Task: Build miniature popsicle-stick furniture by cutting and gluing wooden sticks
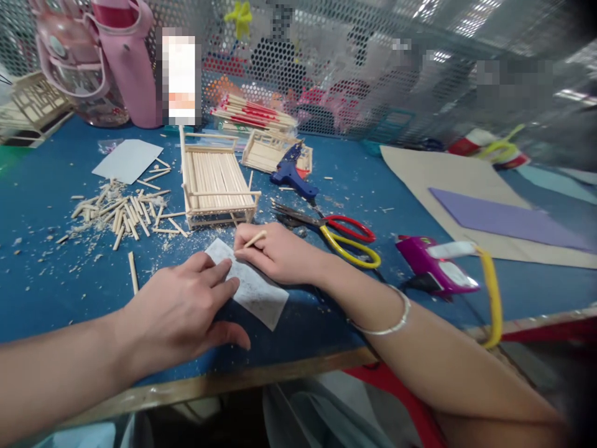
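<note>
Pinches a short pale wooden stick (255,239) in the right hand (273,250) at the far edge of a small rectangular grey-white sheet (260,294), nearer than a pale slatted wooden frame (217,177), and rests the loosely spread left hand (186,305) on that sheet, apparently to steady it.

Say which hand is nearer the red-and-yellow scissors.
Right. The right hand is close by, just to the near left of the scissors; the left hand is farther left, partly over the white paper.

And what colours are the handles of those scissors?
One is red, the other yellow; the scissors show best in the head view.
</note>
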